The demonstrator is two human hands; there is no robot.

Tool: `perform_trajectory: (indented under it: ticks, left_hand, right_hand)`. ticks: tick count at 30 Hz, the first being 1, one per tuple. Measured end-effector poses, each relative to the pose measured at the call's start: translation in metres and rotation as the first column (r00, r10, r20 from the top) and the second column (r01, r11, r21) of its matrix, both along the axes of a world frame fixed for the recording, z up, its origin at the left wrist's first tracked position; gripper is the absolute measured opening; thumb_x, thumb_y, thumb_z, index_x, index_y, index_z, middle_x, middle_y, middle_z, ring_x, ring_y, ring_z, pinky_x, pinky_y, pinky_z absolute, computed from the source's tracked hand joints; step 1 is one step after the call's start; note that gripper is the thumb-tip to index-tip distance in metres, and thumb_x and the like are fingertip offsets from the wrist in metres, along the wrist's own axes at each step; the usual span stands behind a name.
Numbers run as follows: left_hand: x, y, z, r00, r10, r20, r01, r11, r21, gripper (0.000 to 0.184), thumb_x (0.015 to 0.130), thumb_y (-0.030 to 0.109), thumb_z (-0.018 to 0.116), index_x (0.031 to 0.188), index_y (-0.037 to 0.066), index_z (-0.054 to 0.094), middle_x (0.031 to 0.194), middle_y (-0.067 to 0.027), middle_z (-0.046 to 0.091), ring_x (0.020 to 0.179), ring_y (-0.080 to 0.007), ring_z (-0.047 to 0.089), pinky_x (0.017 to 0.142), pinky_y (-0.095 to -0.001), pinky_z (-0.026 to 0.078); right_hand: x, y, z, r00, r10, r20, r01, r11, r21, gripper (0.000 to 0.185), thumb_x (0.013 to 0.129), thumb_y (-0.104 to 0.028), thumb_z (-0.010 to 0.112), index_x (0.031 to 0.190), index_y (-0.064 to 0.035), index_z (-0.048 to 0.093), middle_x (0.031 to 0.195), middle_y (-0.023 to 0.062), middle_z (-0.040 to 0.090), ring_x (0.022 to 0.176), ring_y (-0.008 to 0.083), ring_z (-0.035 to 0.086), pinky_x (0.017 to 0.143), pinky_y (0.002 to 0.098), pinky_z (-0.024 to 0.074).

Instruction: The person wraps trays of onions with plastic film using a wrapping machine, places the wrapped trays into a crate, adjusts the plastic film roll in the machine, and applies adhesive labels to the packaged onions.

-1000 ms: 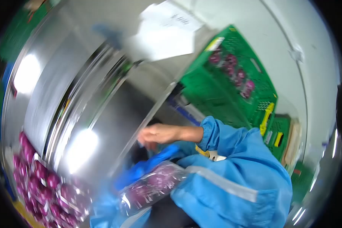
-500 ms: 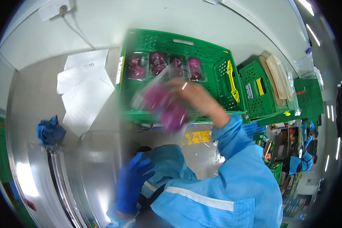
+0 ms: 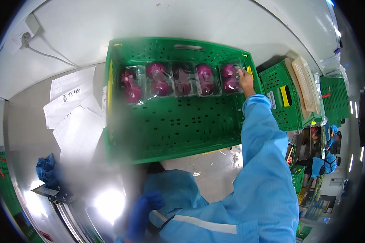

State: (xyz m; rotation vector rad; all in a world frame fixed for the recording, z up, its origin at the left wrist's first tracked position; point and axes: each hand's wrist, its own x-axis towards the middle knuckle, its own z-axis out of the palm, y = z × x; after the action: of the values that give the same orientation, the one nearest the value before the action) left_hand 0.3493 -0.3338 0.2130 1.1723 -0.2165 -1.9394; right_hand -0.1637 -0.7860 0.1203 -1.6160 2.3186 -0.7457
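Note:
My bare right hand [image 3: 246, 79] grips the right edge of a clear plastic pack [image 3: 231, 78] holding two round purple vegetables that look like red onions. That pack lies at the right end of a row inside the green crate [image 3: 178, 152]. Several like packs stand to its left, among them the leftmost pack [image 3: 132, 86] and a middle pack [image 3: 183, 79]. My left hand [image 3: 144, 210], in a blue glove, is low by my body, away from the crate. Its fingers are smeared, and I cannot make out anything in them.
Written paper sheets [image 3: 75, 113] lie left of the crate on the metal surface. A crumpled blue cloth [image 3: 46, 168] sits farther left. Another green crate [image 3: 278, 91] with a pale basket [image 3: 306, 83] stands to the right. A person in blue [image 3: 330, 162] is in the right background.
My right hand has carried the pack right and away from me, down into the crate at the row's right end. My left hand has dropped slightly lower. The view has shifted.

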Motion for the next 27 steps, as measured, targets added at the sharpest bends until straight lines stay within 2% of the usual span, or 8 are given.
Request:
perform_trajectory:
  ticks: [6, 10, 14, 17, 18, 21, 25, 27]
  left_hand:
    - [-0.007, -0.01, -0.006, 0.992, -0.095, 0.089, 0.09, 0.995, 0.051, 0.047, 0.095, 0.032, 0.051, 0.121, -0.007, 0.053, 0.104, -0.0176, 0.065, 0.096, -0.0247, 0.064, 0.088, -0.0349, 0.049]
    - [-0.011, -0.012, -0.005, 0.989, -0.067, 0.134, 0.067, 0.998, -0.001, 0.044, 0.094, 0.029, 0.051, 0.119, -0.007, 0.055, 0.103, -0.0159, 0.065, 0.096, -0.0233, 0.064, 0.088, -0.0341, 0.049]
    - [-0.014, 0.003, -0.015, 0.982, -0.081, 0.17, 0.081, 0.997, 0.006, 0.037, 0.095, 0.022, 0.05, 0.118, -0.006, 0.056, 0.105, -0.0133, 0.064, 0.096, -0.0212, 0.063, 0.089, -0.0339, 0.048]
    - [-0.009, 0.016, -0.002, 0.978, 0.049, 0.201, -0.031, 0.996, -0.089, 0.031, 0.095, 0.017, 0.051, 0.119, -0.002, 0.058, 0.107, -0.0086, 0.064, 0.095, -0.0189, 0.062, 0.09, -0.0325, 0.048]
    - [-0.008, 0.03, -0.015, 0.993, 0.09, 0.078, -0.089, 0.996, -0.016, 0.03, 0.095, 0.018, 0.053, 0.119, 0.001, 0.059, 0.111, -0.0056, 0.062, 0.097, -0.0173, 0.061, 0.089, -0.0304, 0.048]
    - [0.008, 0.064, 0.006, 0.927, 0.301, 0.222, -0.271, 0.95, -0.154, 0.033, 0.093, 0.023, 0.06, 0.119, 0.003, 0.059, 0.106, -0.006, 0.063, 0.091, -0.0141, 0.062, 0.084, -0.0275, 0.05]
    - [0.071, 0.172, 0.064, 0.454, 0.813, 0.365, -0.667, 0.582, -0.465, 0.026, 0.095, 0.015, 0.055, 0.116, 0.001, 0.06, 0.108, -0.0085, 0.063, 0.095, -0.0168, 0.062, 0.088, -0.0309, 0.05]
    - [0.104, 0.264, 0.087, -0.152, 0.648, 0.746, -0.528, 0.585, -0.615, 0.024, 0.093, 0.006, 0.051, 0.114, -0.001, 0.061, 0.109, -0.01, 0.063, 0.097, -0.0184, 0.062, 0.089, -0.0311, 0.049]
  right_hand:
    - [0.033, 0.003, 0.026, 0.859, 0.226, -0.459, -0.326, 0.933, -0.15, 0.048, 0.092, -0.02, 0.053, 0.135, -0.0029, 0.041, 0.123, 0.0244, 0.054, 0.111, 0.0404, 0.053, 0.095, 0.0444, 0.0434]
    - [0.069, 0.042, 0.002, 0.744, 0.303, -0.595, -0.394, 0.919, -0.025, 0.052, 0.092, -0.03, 0.053, 0.134, -0.0021, 0.042, 0.135, 0.0246, 0.044, 0.125, 0.0416, 0.041, 0.104, 0.0473, 0.034]
    - [-0.006, 0.018, -0.1, 0.722, 0.439, -0.535, -0.476, 0.876, 0.077, 0.057, 0.091, -0.042, 0.051, 0.134, -0.0049, 0.045, 0.139, 0.0237, 0.042, 0.13, 0.0393, 0.036, 0.11, 0.0473, 0.0247]
    - [0.053, 0.022, -0.018, 0.887, 0.461, 0.0, -0.437, 0.841, 0.32, 0.032, 0.088, -0.024, 0.054, 0.113, -0.0059, 0.065, 0.111, 0.0181, 0.064, 0.104, 0.0341, 0.059, 0.088, 0.0452, 0.0454]
    - [0.065, 0.029, -0.013, 0.511, 0.804, -0.303, -0.765, 0.586, 0.265, 0.028, 0.092, -0.018, 0.049, 0.112, -0.0055, 0.063, 0.11, 0.0148, 0.064, 0.097, 0.0324, 0.06, 0.084, 0.0431, 0.0483]
    - [-0.04, -0.066, -0.076, 0.534, 0.592, -0.604, -0.781, 0.619, -0.084, 0.032, 0.094, -0.017, 0.047, 0.121, -0.0035, 0.057, 0.121, 0.0138, 0.059, 0.109, 0.0315, 0.056, 0.091, 0.0415, 0.047]
    - [0.058, -0.115, -0.061, 0.639, 0.477, -0.603, -0.764, 0.488, -0.423, 0.035, 0.097, -0.015, 0.043, 0.127, -0.0001, 0.052, 0.128, 0.0137, 0.056, 0.115, 0.0311, 0.055, 0.096, 0.0399, 0.0464]
    - [0.211, -0.05, 0.017, 0.554, 0.54, -0.633, -0.828, 0.44, -0.349, 0.035, 0.099, -0.014, 0.038, 0.127, 0.0014, 0.051, 0.128, 0.0133, 0.056, 0.115, 0.0302, 0.055, 0.097, 0.039, 0.0449]
